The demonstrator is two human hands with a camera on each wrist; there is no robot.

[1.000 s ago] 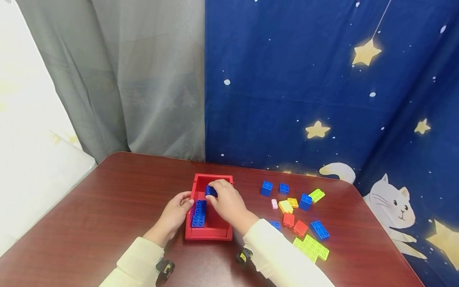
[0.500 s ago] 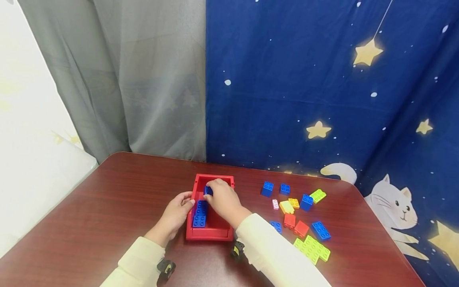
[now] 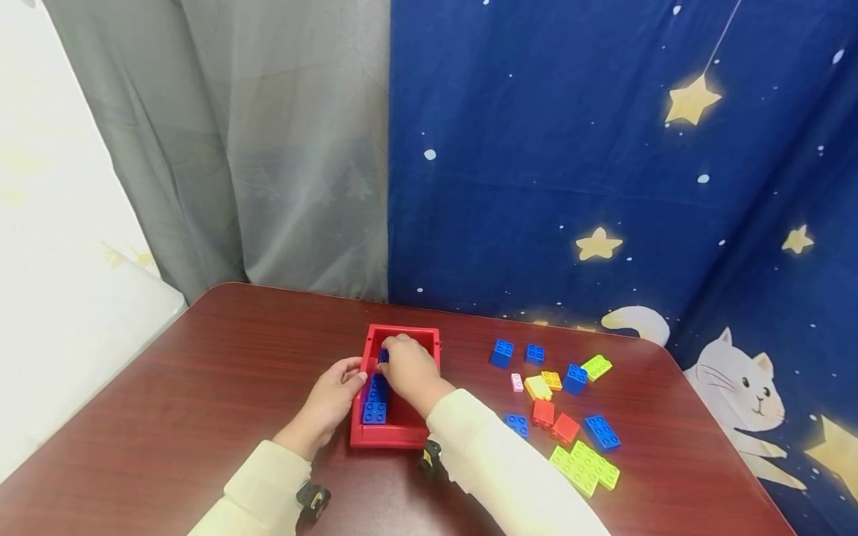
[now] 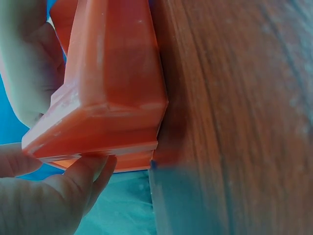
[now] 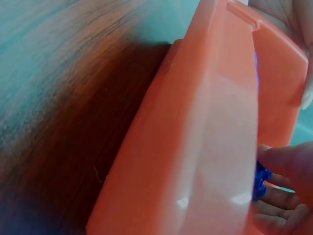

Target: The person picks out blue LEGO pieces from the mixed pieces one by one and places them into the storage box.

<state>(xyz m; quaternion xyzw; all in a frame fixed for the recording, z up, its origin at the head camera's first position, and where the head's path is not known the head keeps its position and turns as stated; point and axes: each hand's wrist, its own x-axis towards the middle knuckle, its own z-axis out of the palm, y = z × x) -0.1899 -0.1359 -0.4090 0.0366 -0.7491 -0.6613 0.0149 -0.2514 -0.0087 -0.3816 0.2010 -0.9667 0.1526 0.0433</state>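
In red box (image 3: 389, 438): blue bricks (image 3: 375, 412) along L side, RH (image 3: 412, 374) pinching another blue brick (image 5: 262, 181), LH (image 3: 335, 392) gripping box.

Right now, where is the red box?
In the head view, the red box sits on the table, left of loose bricks; the left hand grips its left side, and the right hand holds a blue brick inside.
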